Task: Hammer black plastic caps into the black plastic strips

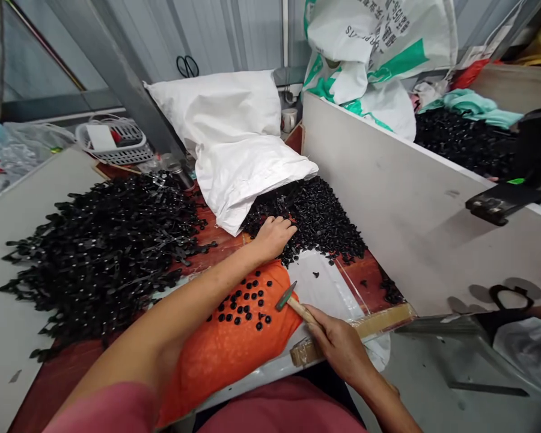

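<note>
My left hand (276,236) reaches across to the near edge of a heap of small black plastic parts (324,216). Its fingers are curled down into the heap, and what they hold is hidden. In my right hand (340,346) is the wooden handle of a small hammer (303,310), its narrow green-and-grey metal head over the right edge of an orange cloth (234,355). Several round black parts (247,300) lie scattered on the cloth, partly behind my left forearm. A white woven sack (247,174) lies with its mouth over the heap.
A large pile of black branched plastic pieces (112,252) covers the table's left. A white board (397,180) walls off the right side, with a black clamp (496,201) on it. Behind are a grey basket (126,153), a mug (289,120) and scissors (187,66).
</note>
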Motion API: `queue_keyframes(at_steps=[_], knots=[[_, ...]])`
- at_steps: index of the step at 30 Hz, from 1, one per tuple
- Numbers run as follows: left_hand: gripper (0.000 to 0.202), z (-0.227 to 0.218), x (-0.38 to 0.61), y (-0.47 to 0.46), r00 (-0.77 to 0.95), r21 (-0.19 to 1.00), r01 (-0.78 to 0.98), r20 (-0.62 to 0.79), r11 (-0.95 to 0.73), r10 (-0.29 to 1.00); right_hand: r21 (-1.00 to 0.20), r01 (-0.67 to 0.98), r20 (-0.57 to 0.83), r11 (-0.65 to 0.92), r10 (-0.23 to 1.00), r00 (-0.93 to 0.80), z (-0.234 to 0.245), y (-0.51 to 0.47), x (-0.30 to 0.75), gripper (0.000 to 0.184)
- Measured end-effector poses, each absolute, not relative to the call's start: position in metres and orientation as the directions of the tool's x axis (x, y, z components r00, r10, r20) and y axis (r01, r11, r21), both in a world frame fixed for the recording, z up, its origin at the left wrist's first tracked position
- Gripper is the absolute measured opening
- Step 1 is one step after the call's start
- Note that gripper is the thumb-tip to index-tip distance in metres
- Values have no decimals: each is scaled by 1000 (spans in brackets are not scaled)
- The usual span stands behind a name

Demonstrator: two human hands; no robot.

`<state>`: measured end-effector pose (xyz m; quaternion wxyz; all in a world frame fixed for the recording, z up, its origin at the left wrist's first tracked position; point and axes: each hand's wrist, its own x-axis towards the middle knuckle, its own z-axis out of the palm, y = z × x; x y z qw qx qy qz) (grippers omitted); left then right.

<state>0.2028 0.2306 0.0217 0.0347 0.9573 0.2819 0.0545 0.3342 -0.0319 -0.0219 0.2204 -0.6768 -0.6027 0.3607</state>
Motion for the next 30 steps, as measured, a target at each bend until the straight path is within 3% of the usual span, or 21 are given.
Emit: queue_keyframes(at_steps=[3,7,10,12,13,15,18,21,26,30], knots=[[22,20,221,246,830,147,551,7,-822,558,-749,639,-213,-174,977,16,-19,-33,333,45],[18,31,225,264,773,272,596,59,-756,631,-765,622,-211,-168,977,4,-15,-32,334,43],[18,46,222,269,626,635,560,97,-533,774,-775,609,-222,-169,975,-12,-15,-31,335,42],[15,57,217,266,535,908,362,-18,-210,844,-783,597,-229,-173,973,-18,-17,-31,336,42],[14,62,213,262,526,969,242,-90,-48,846,-787,592,-230,-175,973,-19,-18,-31,337,42],[17,70,201,251,552,983,52,-177,179,815,-793,584,-227,-175,974,-17,-20,-32,337,43],[21,79,176,226,608,949,-40,-226,314,761,-797,578,-226,-174,974,-19,-23,-33,338,45],[19,81,146,197,645,944,-68,-205,323,736,-794,583,-228,-171,973,-25,-26,-32,340,47],[41,80,89,148,573,967,43,-231,253,787,-819,540,-242,-194,970,-19,-42,-33,347,51],[54,71,49,106,511,951,78,-296,300,807,-881,423,-205,-212,977,61,-50,-34,351,54]])
